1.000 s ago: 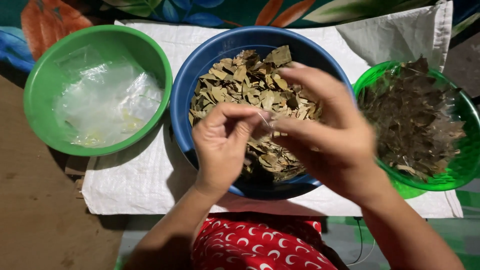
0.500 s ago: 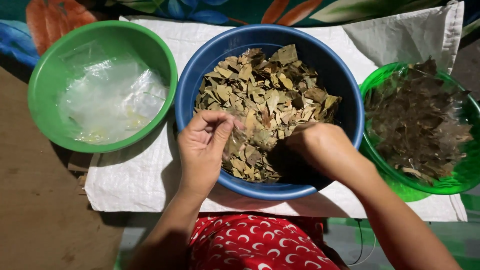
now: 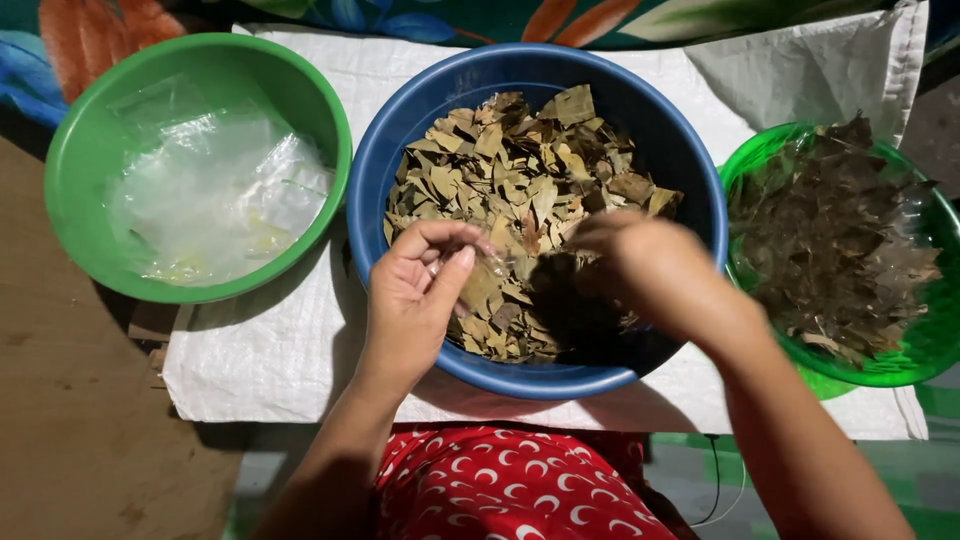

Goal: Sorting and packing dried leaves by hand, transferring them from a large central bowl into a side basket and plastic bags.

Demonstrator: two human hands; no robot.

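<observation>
The right hand (image 3: 650,275) has been lowered further into the round blue plastic basin (image 3: 400,150) of dried olive-brown leaves (image 3: 520,180) — its fingers' state cannot be told. The left hand (image 3: 415,300) is kept at the near rim, fingers curled narrowly around a small clear scrap (image 3: 490,262).

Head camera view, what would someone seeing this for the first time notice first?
The big blue bowl in the middle, heaped with dry olive-brown leaves, catches the eye first, with the left hand and the right hand working over its near side. To its left sits a green bowl holding clear plastic bags; to its right, a translucent green bowl holds darker brown leaves.
</observation>
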